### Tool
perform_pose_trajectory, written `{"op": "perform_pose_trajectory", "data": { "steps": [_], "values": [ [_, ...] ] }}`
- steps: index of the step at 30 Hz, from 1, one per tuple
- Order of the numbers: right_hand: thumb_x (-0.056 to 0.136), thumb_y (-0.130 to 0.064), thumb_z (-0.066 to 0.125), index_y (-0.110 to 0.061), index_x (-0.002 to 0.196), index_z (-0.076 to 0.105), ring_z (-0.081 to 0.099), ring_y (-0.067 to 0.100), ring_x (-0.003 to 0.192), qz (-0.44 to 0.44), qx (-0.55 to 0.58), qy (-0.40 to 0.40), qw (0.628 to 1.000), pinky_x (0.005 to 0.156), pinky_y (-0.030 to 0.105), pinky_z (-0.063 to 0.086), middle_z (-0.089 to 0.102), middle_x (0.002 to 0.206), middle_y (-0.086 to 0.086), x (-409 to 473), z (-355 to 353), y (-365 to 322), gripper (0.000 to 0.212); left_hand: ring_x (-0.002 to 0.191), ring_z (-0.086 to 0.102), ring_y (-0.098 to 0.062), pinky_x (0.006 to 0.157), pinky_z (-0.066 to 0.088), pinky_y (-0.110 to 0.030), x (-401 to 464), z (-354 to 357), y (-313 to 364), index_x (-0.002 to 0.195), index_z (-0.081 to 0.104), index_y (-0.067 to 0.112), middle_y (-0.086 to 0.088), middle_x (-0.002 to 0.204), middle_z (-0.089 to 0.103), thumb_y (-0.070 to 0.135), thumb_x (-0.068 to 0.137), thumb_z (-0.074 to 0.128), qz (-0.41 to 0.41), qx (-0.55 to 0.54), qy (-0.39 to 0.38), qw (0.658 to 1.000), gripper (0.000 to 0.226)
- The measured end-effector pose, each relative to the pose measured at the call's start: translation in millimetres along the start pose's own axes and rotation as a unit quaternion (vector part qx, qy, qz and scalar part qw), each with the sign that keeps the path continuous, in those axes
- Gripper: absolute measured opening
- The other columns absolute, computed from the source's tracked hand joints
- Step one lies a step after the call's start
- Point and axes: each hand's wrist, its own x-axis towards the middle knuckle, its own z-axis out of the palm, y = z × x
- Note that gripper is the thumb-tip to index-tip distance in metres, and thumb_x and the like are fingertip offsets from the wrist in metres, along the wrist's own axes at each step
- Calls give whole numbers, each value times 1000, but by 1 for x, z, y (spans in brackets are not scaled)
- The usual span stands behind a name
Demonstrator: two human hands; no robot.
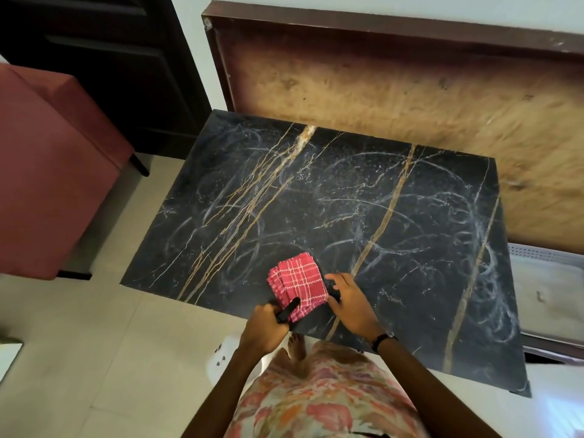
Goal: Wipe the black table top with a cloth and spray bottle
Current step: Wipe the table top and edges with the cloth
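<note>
1. The black table top (331, 216) is streaked all over with whitish swirls and fine specks, thickest toward its right edge. I judge the wiping is barely begun, if at all.
2. The cloth (297, 286), a red checked one folded into a thick pad, lies flat on the table close to the near edge, a little left of its middle. Folded this way it gives a firm, hand-sized face to push across the surface.
3. The left hand (264, 330) is at the near edge with its fingers curled round a dark object (287, 310) whose tip points over the cloth's near corner. It is probably the spray bottle's nozzle, though the rest is hidden under the hand, so I cannot be sure. Held there, it would wet the cloth or the surface just beside it.
4. The right hand (350, 300) rests just right of the cloth with fingers spread and relaxed, grasping nothing. Its fingertips touch or nearly touch the cloth's right edge, seemingly steadying it or ready to take it up.
5. A brown board (395, 99) leans against the wall beyond the far edge.
</note>
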Motion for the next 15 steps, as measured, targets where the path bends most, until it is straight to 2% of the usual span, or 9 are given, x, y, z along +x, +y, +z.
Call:
{"op": "perform_pose_trajectory", "data": {
  "steps": [3, 5, 8, 11, 15],
  "values": [
    [95, -14, 54, -13, 134, 46, 48, 20, 125, -20, -35, -15, 999, 105, 32, 43, 44, 137, 3, -6, 0, 5, 40, 75, 62, -36, 66, 41, -31, 2, -2, 2, 89, 66, 3, -15, 88, 72, 10, 78, 62, -13, 13, 24, 1000, 14],
    [95, -14, 54, -15, 138, 42, 44, 17, 128, -33, -62, -26, 997, 104, 29, 42, 41, 141, 0, -11, 1, 8, 44, 69, 62, -25, 62, 40, -27, 4, -4, 7, 90, 66, 2, -15, 87, 72, 10, 78, 62, -14, 7, 33, 999, 14],
    [95, -15, 53, -17, 144, 36, 37, 15, 134, -45, -100, -48, 993, 106, 27, 40, 35, 147, -3, -15, 4, 11, 52, 52, 51, -13, 53, 34, -22, 7, -4, 11, 83, 64, 4, -15, 85, 72, 13, 79, 63, -15, 13, 27, 999, 10],
    [96, -16, 51, -18, 146, 32, 32, 14, 138, -44, -112, -57, 991, 109, 26, 36, 32, 150, -4, -16, 4, 11, 54, 52, 50, -10, 53, 35, -21, 10, -3, 14, 77, 61, 9, -9, 80, 71, 16, 81, 65, -19, 32, 16, 999, 9],
    [97, -16, 51, -19, 147, 32, 32, 15, 138, -44, -116, -60, 990, 110, 28, 37, 32, 150, -4, -16, 3, 10, 53, 51, 48, -7, 48, 30, -16, 12, -7, 17, 67, 50, 17, 2, 67, 58, 13, 80, 63, -22, 46, 25, 998, 19]
  ]
}}
